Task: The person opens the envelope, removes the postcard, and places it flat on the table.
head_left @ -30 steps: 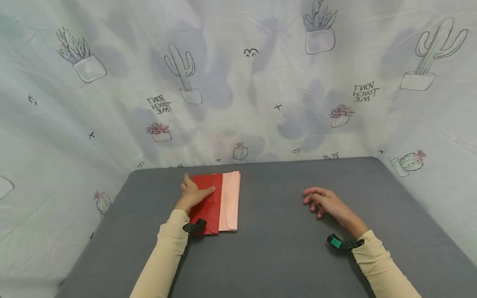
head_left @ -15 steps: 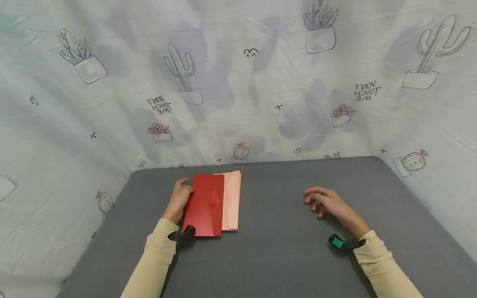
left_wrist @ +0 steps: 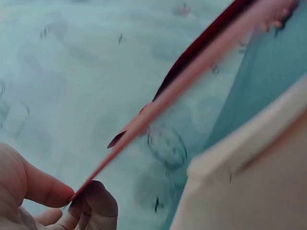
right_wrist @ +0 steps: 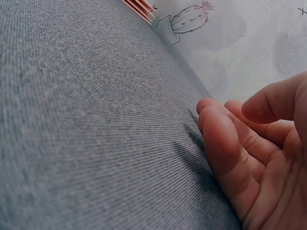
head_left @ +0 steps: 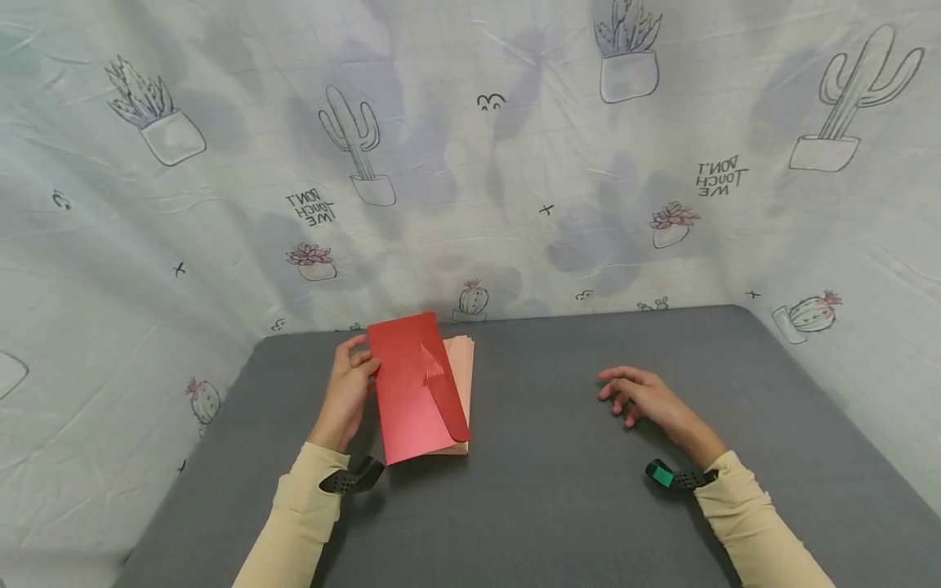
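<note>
A red envelope is held up by my left hand, which pinches its left edge between thumb and fingers. Its flap stands loose along the right side. In the left wrist view the envelope appears almost edge-on, with the thumb on one face and fingertips on the other. Underneath, a small stack of pale pink envelopes lies on the table, mostly covered by the red one. My right hand rests on the table at the right, fingers loosely curled, holding nothing.
A grey cloth-covered table spreads under both hands. Behind it and along both sides hangs a pale curtain printed with cacti. Each wrist wears a black band below a cream sleeve.
The left hand has moved from lying over the red envelope to its left edge, then lifted and tilted it off the pink stack. The right hand has stayed in place.
</note>
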A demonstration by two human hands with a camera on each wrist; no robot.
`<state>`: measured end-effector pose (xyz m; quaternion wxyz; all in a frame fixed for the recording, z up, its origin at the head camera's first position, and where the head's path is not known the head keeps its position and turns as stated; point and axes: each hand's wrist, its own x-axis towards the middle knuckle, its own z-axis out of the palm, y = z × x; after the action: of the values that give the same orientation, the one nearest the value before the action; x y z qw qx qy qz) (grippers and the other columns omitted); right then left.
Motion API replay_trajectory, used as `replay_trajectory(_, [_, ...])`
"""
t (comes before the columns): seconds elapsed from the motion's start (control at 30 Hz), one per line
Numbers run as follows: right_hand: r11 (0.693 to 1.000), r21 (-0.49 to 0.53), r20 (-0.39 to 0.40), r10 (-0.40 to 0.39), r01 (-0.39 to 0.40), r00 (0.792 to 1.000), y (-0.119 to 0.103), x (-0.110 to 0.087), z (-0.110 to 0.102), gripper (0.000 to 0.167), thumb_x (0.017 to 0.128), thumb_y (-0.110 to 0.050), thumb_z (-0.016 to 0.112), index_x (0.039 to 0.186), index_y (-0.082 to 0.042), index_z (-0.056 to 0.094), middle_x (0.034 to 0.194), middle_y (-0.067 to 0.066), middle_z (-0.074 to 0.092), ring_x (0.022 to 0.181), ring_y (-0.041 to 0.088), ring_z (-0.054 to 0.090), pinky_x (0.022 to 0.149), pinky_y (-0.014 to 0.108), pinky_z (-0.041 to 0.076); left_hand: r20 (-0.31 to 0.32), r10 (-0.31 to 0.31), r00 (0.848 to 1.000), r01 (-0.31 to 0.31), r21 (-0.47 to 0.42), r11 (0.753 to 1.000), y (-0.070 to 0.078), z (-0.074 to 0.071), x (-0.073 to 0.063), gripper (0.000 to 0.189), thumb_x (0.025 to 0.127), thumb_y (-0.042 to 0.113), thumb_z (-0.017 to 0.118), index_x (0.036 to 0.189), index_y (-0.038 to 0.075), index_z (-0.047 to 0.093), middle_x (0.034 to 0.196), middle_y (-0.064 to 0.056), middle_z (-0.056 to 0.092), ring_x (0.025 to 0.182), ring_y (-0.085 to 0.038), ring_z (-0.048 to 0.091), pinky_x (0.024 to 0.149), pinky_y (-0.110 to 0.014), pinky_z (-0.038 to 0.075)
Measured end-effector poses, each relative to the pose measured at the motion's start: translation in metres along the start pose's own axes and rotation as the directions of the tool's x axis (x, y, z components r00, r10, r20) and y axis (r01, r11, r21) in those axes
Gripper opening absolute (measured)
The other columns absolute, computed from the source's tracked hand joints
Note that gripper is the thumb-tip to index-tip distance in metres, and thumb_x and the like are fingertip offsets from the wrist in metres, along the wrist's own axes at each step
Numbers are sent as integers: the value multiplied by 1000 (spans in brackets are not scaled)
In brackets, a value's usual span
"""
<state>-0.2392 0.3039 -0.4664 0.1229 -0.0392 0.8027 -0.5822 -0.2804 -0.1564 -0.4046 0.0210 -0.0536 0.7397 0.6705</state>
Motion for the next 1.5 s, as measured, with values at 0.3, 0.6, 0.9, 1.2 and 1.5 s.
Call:
replay_trajectory(0.3, [1000, -4, 4, 3, -3, 1000, 0, -1, 0, 42, 108, -21, 46, 141, 6, 50, 110, 14, 68, 76, 10, 62, 59, 31, 56, 131, 58, 990, -53, -43, 998, 7, 49, -35, 55, 102, 4, 43, 152, 15, 22, 128, -15, 52, 89, -17, 57, 74, -30, 52])
replay_trajectory(0.6, [1000, -19, -13, 10, -10, 1000, 0, -3, 1, 41, 108, -20, 46, 140, 5, 51, 110, 16, 68, 76, 11, 62, 60, 33, 56, 359, 21, 933, -6, -45, 999, -22, 98, -67, 59, 99, 4, 45, 152, 9, 20, 125, -21, 54, 78, -15, 65, 68, -30, 55])
replay_trajectory(0.9, [1000, -23, -29, -6, 5, 1000, 0, 4, -1, 39, 107, -19, 46, 138, 5, 53, 106, 12, 69, 74, 11, 62, 59, 32, 56, 447, 6, 895, -11, 10, 1000, -43, 122, -77, 57, 101, 6, 45, 152, 7, 19, 119, -21, 57, 82, -14, 63, 65, -27, 54])
replay_trajectory(1.2, [1000, -27, -17, -2, 1, 1000, 1, 2, 0, 40, 107, -18, 46, 139, 6, 51, 106, 12, 69, 74, 10, 61, 59, 32, 56, 479, -47, 876, 23, 56, 998, -52, 127, -81, 61, 95, 6, 50, 149, 1, 22, 115, -19, 58, 72, -14, 62, 58, -27, 54])
replay_trajectory(1.5, [999, -37, -21, -6, 5, 1000, -1, 0, 0, 39, 107, -17, 46, 138, 6, 52, 107, 14, 69, 72, 11, 60, 58, 31, 56, 539, -58, 840, -210, 422, 882, -29, 121, -93, 59, 100, 23, 54, 147, -3, 30, 135, -22, 54, 66, -22, 64, 61, -35, 55])
